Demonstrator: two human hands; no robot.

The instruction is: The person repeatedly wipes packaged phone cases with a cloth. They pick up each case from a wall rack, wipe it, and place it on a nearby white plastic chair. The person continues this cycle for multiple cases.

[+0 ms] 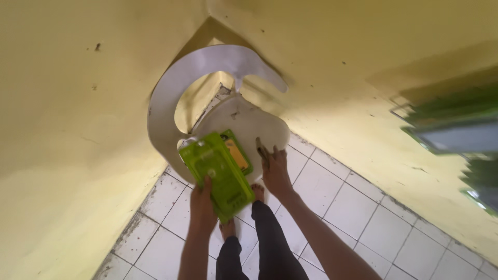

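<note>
Though blurred, green frame (456,140) cut off.

One package (222,173): flat rectangular blister pack, bright green, tilted, held at its lower edge by left hand (202,205). An orange-yellow panel with a dark border shows at its upper right side. It lies against a white toilet seat (166,98).
</note>
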